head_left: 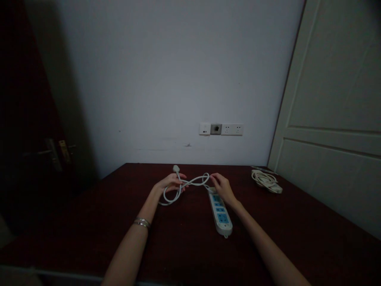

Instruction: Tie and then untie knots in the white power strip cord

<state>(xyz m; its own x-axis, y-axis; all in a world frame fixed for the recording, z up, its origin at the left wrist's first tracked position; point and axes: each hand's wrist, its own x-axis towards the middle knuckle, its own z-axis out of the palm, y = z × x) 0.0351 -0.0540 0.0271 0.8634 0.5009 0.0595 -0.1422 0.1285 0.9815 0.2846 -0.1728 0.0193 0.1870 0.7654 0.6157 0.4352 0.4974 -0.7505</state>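
A white power strip (220, 213) with blue sockets lies on the dark red table (184, 246), pointing away from me. Its white cord (193, 182) loops across to the left. My left hand (171, 183) is closed around the cord near its end, and the white plug (176, 169) sticks up just above the fingers. My right hand (222, 187) pinches the cord where it meets the far end of the strip. A silver bracelet (142, 223) sits on my left wrist.
A second coiled white cable (266, 180) lies at the table's far right corner. Wall sockets (220, 129) are set in the wall above the table. A white door (336, 119) stands at the right, a dark door with a handle (50, 153) at the left.
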